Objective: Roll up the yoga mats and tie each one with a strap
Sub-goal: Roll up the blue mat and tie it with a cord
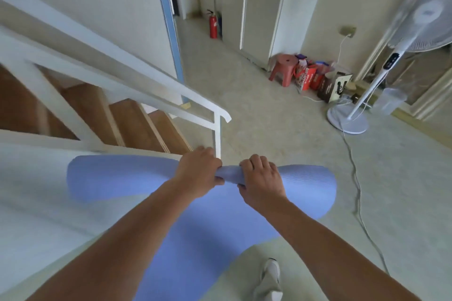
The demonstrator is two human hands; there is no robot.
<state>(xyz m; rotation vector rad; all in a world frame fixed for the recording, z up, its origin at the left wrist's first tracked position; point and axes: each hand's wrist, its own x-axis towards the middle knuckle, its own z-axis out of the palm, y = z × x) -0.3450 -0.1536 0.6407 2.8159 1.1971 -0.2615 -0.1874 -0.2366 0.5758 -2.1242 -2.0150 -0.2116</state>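
Mat (117,178) gripped mid-roll by left hand (198,173), right hand (261,179).

Both arms reached forward and down; the left hand (198,172) and right hand (261,178) sat side by side, fingers curled, gripping.
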